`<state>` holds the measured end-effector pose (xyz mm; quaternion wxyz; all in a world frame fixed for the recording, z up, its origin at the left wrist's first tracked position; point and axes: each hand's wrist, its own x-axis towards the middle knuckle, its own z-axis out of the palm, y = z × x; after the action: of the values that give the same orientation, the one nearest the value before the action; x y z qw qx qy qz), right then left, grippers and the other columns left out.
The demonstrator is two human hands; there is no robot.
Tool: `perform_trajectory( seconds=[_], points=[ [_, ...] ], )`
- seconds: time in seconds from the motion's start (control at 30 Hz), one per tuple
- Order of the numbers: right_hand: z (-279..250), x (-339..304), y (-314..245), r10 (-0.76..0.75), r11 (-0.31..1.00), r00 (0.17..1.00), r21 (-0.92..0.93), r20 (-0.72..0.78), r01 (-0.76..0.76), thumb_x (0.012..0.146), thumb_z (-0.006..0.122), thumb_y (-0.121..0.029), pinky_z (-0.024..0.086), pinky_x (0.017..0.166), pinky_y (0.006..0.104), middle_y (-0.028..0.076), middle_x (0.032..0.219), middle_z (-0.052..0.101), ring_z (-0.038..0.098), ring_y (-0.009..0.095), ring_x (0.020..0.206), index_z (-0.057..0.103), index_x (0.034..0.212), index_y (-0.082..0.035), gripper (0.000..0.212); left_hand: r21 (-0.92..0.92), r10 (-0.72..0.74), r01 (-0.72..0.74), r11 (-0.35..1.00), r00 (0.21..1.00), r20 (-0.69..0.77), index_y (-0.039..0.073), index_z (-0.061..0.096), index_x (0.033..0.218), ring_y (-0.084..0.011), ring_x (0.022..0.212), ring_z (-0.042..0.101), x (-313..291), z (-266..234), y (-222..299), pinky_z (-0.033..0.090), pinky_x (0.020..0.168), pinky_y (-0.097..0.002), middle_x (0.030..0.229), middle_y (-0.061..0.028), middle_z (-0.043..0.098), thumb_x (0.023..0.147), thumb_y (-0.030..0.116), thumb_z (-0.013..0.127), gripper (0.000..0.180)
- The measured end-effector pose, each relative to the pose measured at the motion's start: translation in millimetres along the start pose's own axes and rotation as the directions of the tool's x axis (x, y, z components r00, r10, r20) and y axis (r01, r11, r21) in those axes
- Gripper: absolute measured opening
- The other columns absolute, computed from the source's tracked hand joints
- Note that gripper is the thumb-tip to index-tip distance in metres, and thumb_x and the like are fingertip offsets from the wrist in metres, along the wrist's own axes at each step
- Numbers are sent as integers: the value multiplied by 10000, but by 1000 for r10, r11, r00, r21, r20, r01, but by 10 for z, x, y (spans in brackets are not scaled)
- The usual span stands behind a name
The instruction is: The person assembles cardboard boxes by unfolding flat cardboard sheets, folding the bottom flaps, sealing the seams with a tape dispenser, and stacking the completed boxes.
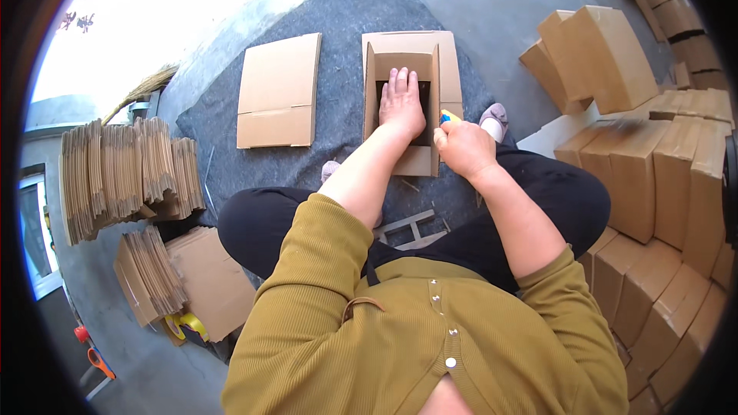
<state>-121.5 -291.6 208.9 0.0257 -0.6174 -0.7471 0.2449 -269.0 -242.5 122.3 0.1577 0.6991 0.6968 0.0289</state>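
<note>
An open cardboard box [374, 61] stands between my feet, its flaps folded up and its inside dark. My left hand [402, 103] reaches over and into it, fingers stretched out and holding nothing. Whether the fingertips touch anything inside, I cannot tell. My right hand [467, 147] is closed beside the box's right wall, around a small yellow-and-blue tool [451, 116]. Only the tool's tip shows above the fist, so its exact kind is hidden. Under the box lies a flat piece of cardboard [449, 69].
A closed flat carton [278, 92] lies left on the dark mat [338, 23]. Bundles of folded cardboard [115, 176] and yellow tape rolls [187, 327] sit at left. Orange-handled scissors [101, 363] lie lower left. Stacked boxes [634, 169] line the right; a metal frame [415, 229] lies before me.
</note>
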Motion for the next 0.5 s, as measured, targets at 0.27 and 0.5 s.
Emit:
perform_trajectory(
  seconds=[0.27,0.5],
  points=[
    [-110,0,82,108,991,985,60,138,-117,900,604,-422,537,824,467,146,966,730,689,349,948,747,969,-146,318,-210,0,-173,962,773,-635,60,552,1316,-353,1200,528,-455,-727,-254,420,1014,-462,1298,-150,571,845,171,642,492],
    [33,115,-273,36,988,996,-151,78,-24,885,657,-420,548,863,415,148,1072,714,691,305,1019,669,1073,-101,371,-597,-272,280,752,956,106,97,119,1592,-390,1526,41,-548,-291,-26,130,1186,-595,1645,-227,59,903,676,512,983]
  ],
)
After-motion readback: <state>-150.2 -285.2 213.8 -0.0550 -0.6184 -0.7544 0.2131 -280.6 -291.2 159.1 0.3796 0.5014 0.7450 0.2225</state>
